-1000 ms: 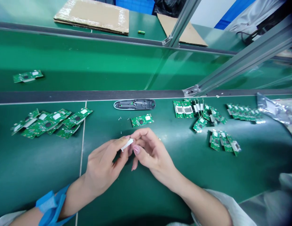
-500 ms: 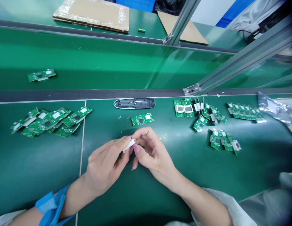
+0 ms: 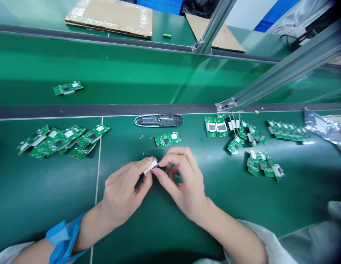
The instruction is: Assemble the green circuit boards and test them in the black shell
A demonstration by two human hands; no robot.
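Observation:
My left hand (image 3: 126,189) is closed, thumb and finger pinching a small white flat piece (image 3: 151,166). Close against the right end of that piece, my right hand (image 3: 184,181) has its thumb and index fingertips together; what lies between them is too small to make out. A bit of green circuit board (image 3: 177,178) shows behind the curled right fingers, and I cannot tell whether it is held or lies on the table. Beyond the hands lies a single green circuit board (image 3: 168,139) with a white square. Behind it rests a long dark plastic housing half (image 3: 158,120), open side up.
Tiny screws (image 3: 142,137) lie near the housing. Overlapping circuit boards (image 3: 60,142) are at left, more boards (image 3: 216,126) at right, beside a clear plastic bag (image 3: 321,126). A metal frame post (image 3: 272,69) and a green panel (image 3: 104,69) stand behind. Cardboard (image 3: 112,18) lies beyond.
The right fingers have shifted slightly and bunched at the end of the white piece, which is turned a little. A green board part now shows behind them. The view has shifted slightly.

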